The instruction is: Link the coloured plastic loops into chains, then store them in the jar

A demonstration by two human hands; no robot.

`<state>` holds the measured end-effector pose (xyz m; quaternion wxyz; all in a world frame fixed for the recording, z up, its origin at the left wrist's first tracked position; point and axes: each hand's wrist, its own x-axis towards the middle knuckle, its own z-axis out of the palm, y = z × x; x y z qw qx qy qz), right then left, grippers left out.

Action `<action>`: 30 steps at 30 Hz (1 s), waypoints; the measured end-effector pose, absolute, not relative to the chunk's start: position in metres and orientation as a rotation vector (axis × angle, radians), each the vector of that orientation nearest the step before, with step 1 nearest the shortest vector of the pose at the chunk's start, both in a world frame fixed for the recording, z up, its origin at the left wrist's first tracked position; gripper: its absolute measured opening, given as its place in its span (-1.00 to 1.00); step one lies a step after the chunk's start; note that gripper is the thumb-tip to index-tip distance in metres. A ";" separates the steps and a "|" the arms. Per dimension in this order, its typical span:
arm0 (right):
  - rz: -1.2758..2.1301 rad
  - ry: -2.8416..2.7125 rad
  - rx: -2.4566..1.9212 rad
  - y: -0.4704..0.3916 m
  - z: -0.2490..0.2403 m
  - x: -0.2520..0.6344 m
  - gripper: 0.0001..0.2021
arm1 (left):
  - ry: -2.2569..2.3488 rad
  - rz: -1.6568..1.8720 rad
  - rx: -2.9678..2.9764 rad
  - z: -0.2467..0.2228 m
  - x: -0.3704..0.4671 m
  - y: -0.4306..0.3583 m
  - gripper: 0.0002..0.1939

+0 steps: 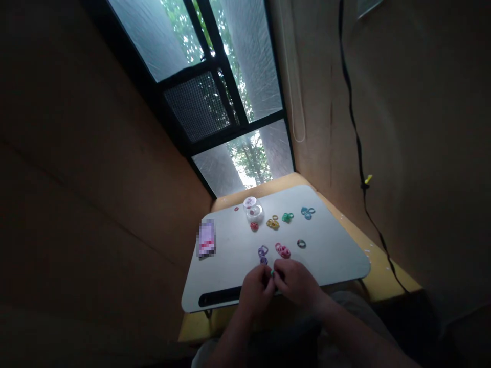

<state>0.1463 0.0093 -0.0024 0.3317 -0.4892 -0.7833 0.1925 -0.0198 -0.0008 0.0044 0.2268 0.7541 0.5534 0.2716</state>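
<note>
My left hand [258, 286] and my right hand [295, 278] meet at the front edge of the white lap table [238, 245]. Fingertips of both are pinched together on a small green hair tie [272, 273], mostly hidden by the fingers. Just beyond them lie purple hair ties [263, 251] and pink hair ties [283, 250]. A dark multicoloured ring [301, 244] rests to their right. Farther back are small heaps of red hair ties [254, 226], yellow hair ties [273, 223], green hair ties [287, 217] and blue hair ties [307, 212].
A clear round container [254, 212] stands at the back, with a white lid [250, 202] beside it. One reddish ring [236, 209] lies left of them. A phone-like purple object [207, 238], blurred out, is at the left. Behind rises a window [249, 153]; a black cord [358, 148] hangs at right.
</note>
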 end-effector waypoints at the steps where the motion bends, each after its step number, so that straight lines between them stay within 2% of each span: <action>1: 0.503 -2.055 -1.274 0.010 -0.003 0.146 -0.88 | 1.502 0.766 2.048 0.004 -0.020 0.000 -0.91; 15: 0.500 -2.098 -1.321 0.010 0.000 0.141 -0.87 | 1.473 0.905 1.956 0.003 -0.027 0.001 -0.94; 30: 0.487 -2.105 -1.299 0.008 -0.001 0.140 -0.86 | 1.427 0.865 1.983 0.009 -0.029 -0.003 -0.98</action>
